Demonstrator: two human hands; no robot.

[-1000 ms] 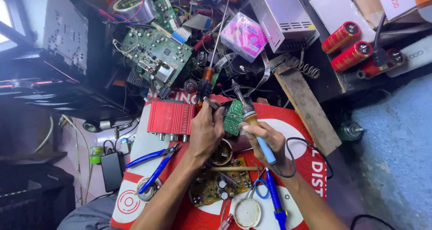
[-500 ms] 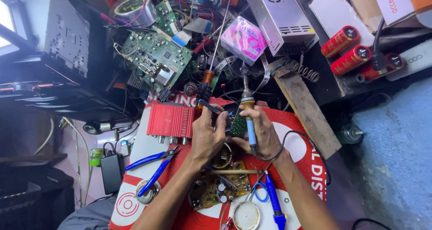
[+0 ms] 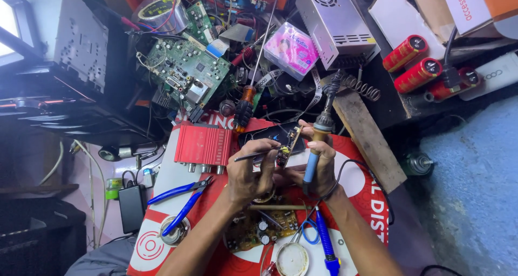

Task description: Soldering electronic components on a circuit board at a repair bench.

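While the left hand point(image 3: 251, 173) pinches tweezers point(image 3: 256, 156) against one small board point(image 3: 286, 146) at mid frame, the right hand point(image 3: 318, 165) grips one soldering iron point(image 3: 318, 141); keep both steady, maybe barely touching. Nearby: one red box point(image 3: 202, 145), one blue pliers point(image 3: 181, 198), three red cylinders point(image 3: 418, 65) upper right

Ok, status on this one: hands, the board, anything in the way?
Left hand grips tweezers. Right hand holds soldering iron and small circuit board. Screwdriver close behind.
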